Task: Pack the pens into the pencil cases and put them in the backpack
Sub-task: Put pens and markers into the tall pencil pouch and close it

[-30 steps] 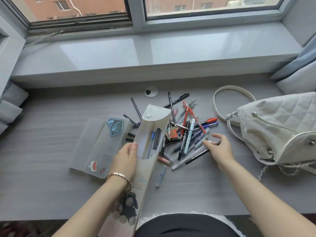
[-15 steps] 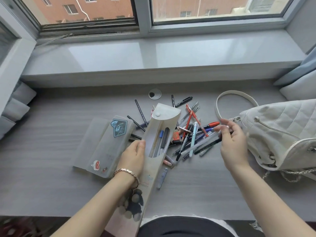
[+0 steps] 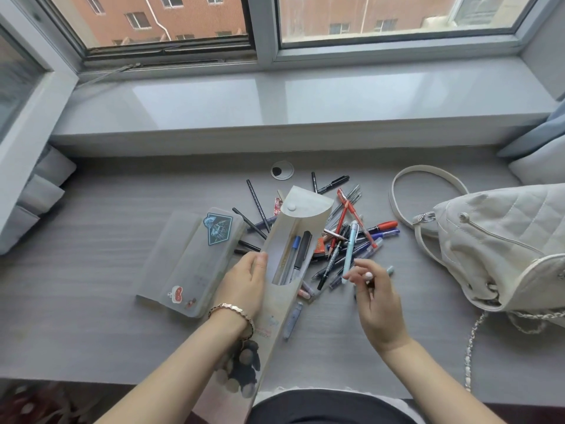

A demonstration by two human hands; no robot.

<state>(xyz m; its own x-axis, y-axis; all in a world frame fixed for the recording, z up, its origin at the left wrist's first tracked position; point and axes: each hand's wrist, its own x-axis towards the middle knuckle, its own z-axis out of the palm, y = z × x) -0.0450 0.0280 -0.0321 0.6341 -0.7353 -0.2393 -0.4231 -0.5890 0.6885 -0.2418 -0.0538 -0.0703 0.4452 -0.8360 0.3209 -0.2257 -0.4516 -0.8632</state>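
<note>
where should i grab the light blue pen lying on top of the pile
Pinch the light blue pen at its near end or lower barrel, coming from the person's side with the right hand. It lies on top of the pile, pointing away from the person, so that end is bare and closest to that hand; the far end is crowded by red pens.

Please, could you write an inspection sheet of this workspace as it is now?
Surface: grey desk, with a round grommet.
Job's things: loose pens in a pile; beige pencil case open, some pens inside; translucent pencil case lying flat; white backpack at the right.
Clutter: nothing seen.
Hands: left hand holds the beige pencil case; right hand curled over the pile, grip unclear.
Cables: nothing seen.
Surroundings: windowsill, window, brick building outside.
</note>
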